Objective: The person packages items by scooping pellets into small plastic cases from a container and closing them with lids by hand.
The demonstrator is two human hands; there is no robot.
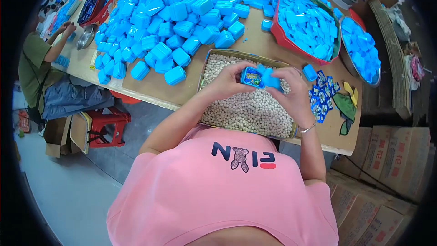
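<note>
My left hand (227, 82) grips a small open blue plastic box (245, 76) with a colourful printed piece and some small yellowish bits inside. Close against it, my right hand (293, 94) pinches a bright blue plastic piece (270, 78), blurred, perhaps the box's lid; whether the two are joined I cannot tell. Both hands are above a shallow tray (241, 54) filled with small round beige pellets (246, 111). A closed blue box (309, 73) lies just right of my right hand, near several blue printed packets (322, 95).
A big heap of closed blue boxes (182, 27) covers the table's far side. Flat blue pieces fill a red basin (283, 34) and a metal bowl (374, 81). Green cloth (345, 107) lies at right, cartons (391, 155) below. Another person (38, 59) works at left beside a red stool (109, 130).
</note>
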